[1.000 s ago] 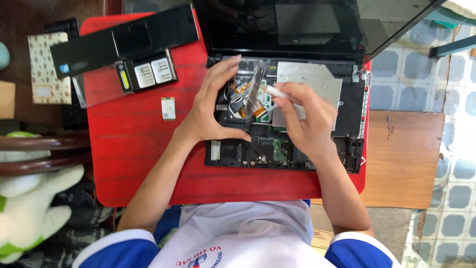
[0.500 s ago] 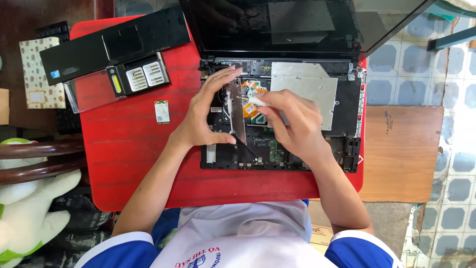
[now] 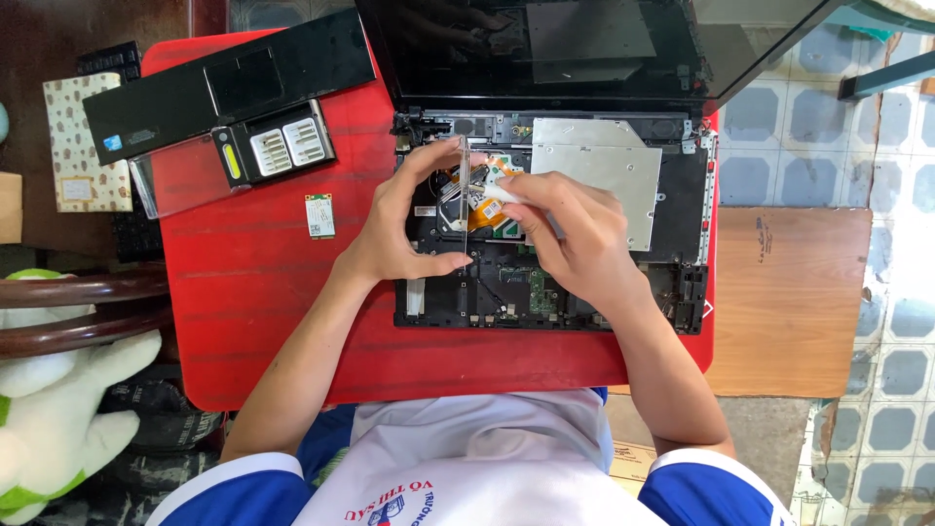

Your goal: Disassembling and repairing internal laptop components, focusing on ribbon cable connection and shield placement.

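Looking down from the head camera, I see an opened laptop point(image 3: 555, 244) lying on a red table point(image 3: 263, 292), its keyboard cover removed and the circuit boards bare.

My left hand point(image 3: 404, 219) sits over the left half of the laptop's base. Its thumb and forefinger are spread into a wide C and pinch a thin metal plate point(image 3: 465, 200) by its two ends. The plate stands on edge, nearly upright, above the orange and copper parts in the middle of the base.

My right hand point(image 3: 575, 239) rests over the centre of the base, just beside the plate. Its fingers are curled narrow around a small white tool point(image 3: 502, 193), whose tip points left and meets the plate or the parts right behind it; I cannot tell which.

A flat silver drive point(image 3: 599, 175) fills the upper right of the base, touching the right hand's far side. The dark screen point(image 3: 584, 44) leans back at the top.

On the table's upper left lie a long black panel point(image 3: 234, 83), a clear box with small compartments point(image 3: 243, 156) just below it, and a small green card point(image 3: 319, 215), well apart from the left hand.

Beside the table stand a wooden chair back point(image 3: 83, 312) and a white and green soft toy point(image 3: 58, 429). A low wooden board point(image 3: 789, 302) lies to the right.
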